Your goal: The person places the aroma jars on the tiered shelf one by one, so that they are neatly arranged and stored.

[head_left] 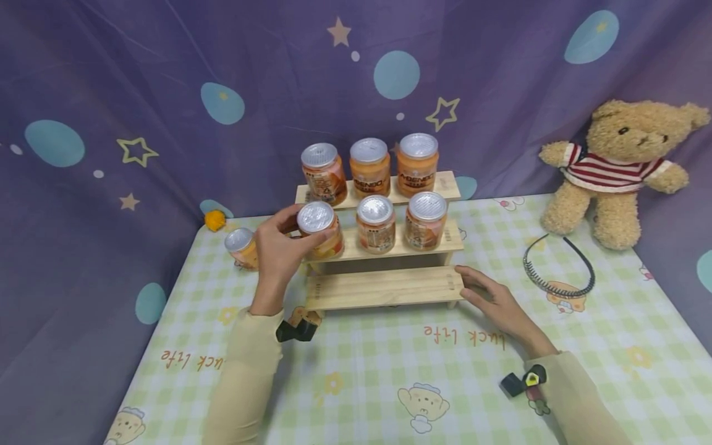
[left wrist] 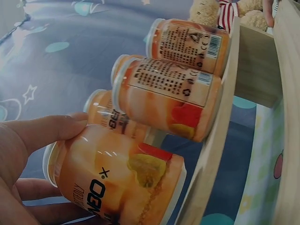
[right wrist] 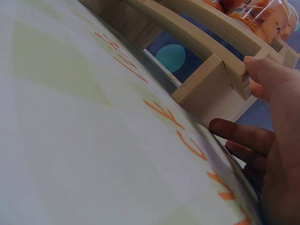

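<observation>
My left hand (head_left: 280,247) grips an orange jar with a silver lid (head_left: 316,216) at the left end of the rack's middle step. In the left wrist view the thumb presses its side near the lid, with fingers around the far side, and fruit pictures show on the jar's label (left wrist: 140,173). Two similar jars (head_left: 376,225) (head_left: 426,222) stand to its right on that step. My right hand (head_left: 495,303) touches the right end of the wooden rack's lowest step (head_left: 384,288), its fingers mostly straight. In the right wrist view the thumb (right wrist: 262,70) meets the board's corner.
Three more jars (head_left: 369,167) stand on the top step. Another jar (head_left: 240,247) is on the checked tablecloth (head_left: 356,383), left of the rack, partly behind my left hand. At right are a black headband (head_left: 589,272) and a teddy bear (head_left: 609,179). A yellow pompom (head_left: 214,220) lies at the back left.
</observation>
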`<action>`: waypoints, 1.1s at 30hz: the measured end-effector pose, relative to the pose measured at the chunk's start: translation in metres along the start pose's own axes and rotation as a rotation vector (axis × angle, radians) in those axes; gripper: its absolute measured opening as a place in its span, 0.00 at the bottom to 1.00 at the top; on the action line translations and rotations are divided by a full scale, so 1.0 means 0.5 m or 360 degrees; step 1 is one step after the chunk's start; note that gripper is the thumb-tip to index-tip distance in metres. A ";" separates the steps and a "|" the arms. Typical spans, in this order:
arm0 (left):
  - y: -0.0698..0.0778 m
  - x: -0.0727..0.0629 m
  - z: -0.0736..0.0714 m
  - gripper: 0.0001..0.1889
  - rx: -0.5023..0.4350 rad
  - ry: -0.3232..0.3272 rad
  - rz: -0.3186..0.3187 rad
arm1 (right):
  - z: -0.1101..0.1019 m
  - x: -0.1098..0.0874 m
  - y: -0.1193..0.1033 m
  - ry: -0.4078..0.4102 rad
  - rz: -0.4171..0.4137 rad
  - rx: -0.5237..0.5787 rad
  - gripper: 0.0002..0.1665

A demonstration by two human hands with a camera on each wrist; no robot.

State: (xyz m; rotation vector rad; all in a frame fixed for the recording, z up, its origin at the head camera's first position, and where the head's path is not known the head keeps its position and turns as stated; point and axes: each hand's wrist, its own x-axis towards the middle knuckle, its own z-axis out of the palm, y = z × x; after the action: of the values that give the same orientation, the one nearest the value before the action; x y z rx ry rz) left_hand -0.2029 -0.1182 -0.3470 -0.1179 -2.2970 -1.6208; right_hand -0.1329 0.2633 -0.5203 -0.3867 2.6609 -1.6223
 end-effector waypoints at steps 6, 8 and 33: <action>-0.004 0.000 0.016 0.31 0.0079 0.0018 -0.0002 | 0.001 -0.001 0.003 -0.0004 -0.0029 -0.0027 0.29; -0.005 0.000 0.019 0.31 0.0100 0.0019 -0.0005 | 0.002 -0.001 0.003 -0.0005 -0.0028 -0.0031 0.29; -0.006 0.003 -0.005 0.37 0.0132 -0.0127 -0.0056 | 0.000 0.000 -0.001 0.0010 -0.0017 -0.0005 0.30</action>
State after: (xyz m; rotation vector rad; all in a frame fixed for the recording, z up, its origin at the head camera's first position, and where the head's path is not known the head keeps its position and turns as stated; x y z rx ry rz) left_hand -0.2047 -0.1217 -0.3485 -0.1257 -2.4356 -1.5613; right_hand -0.1328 0.2632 -0.5200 -0.3974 2.6709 -1.6247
